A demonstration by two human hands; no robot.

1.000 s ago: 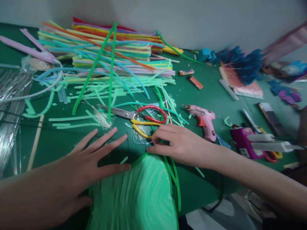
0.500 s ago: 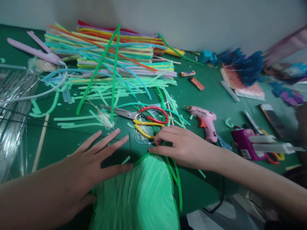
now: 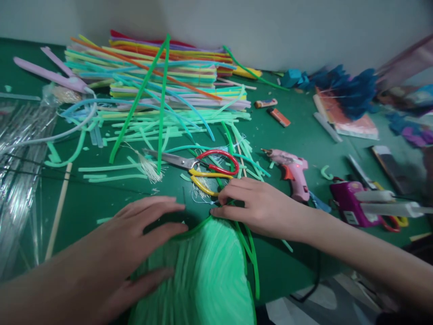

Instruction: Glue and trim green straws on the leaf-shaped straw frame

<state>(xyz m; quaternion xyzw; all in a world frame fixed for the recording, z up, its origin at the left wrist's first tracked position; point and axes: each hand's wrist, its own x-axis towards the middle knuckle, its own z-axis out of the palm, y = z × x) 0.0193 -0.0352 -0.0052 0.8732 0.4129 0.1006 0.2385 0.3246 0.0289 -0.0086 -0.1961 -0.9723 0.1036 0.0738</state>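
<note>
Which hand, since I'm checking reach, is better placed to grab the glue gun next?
Right hand, probably: nearer the pink glue gun, though touching the green panel; the left hand is farther.

The stem panel (image 3: 216,271) lies at the near side of the table (image 3: 284,275); the left hand (image 3: 125,241) is over its left part, the right hand (image 3: 260,207) at its far edge; the scissors (image 3: 192,164) lie just beyond the right hand; the stem heap (image 3: 152,76) lies farther back, before the wall (image 3: 287,31); the straightening iron (image 3: 74,84) is left of the heap; the wooden stick (image 3: 59,210) lies left of the scissors; the glue gun (image 3: 293,170) is right of them, with the lighter (image 3: 279,117) behind it.
</note>
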